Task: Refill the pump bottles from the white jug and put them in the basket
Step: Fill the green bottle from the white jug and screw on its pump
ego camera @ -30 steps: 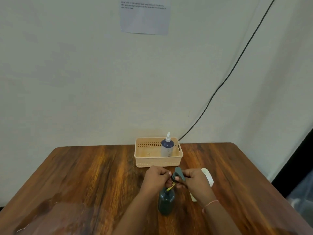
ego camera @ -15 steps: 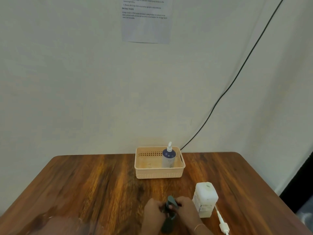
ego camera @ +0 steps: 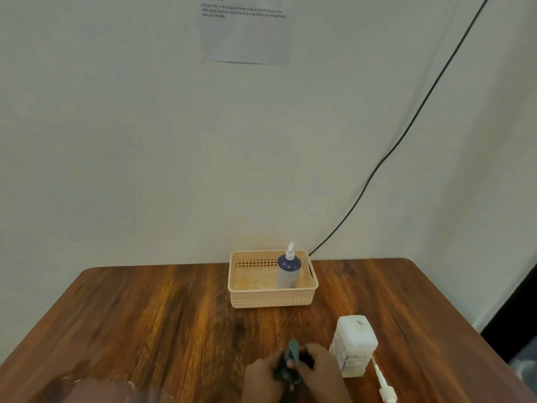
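At the table's near edge both hands meet around a dark green pump bottle [ego camera: 286, 370]. My left hand [ego camera: 260, 379] holds the bottle's body. My right hand [ego camera: 321, 366] grips its green pump head [ego camera: 293, 349], which sticks up between the fingers. The white jug [ego camera: 354, 344] stands upright just right of my right hand, without a cap. A blue pump bottle with a white pump [ego camera: 288, 269] stands inside the peach basket [ego camera: 271, 299] at the back of the table.
A loose white pump head with its tube [ego camera: 383, 385] lies on the wooden table [ego camera: 145, 315] right of the jug. A black cable [ego camera: 406, 132] runs down the wall behind the basket. A printed sheet [ego camera: 247, 27] hangs on the wall.
The view has tilted up, so my hands and the green bottle now sit lower in the frame. The pump head has gone down onto the bottle and both hands have closed around it.
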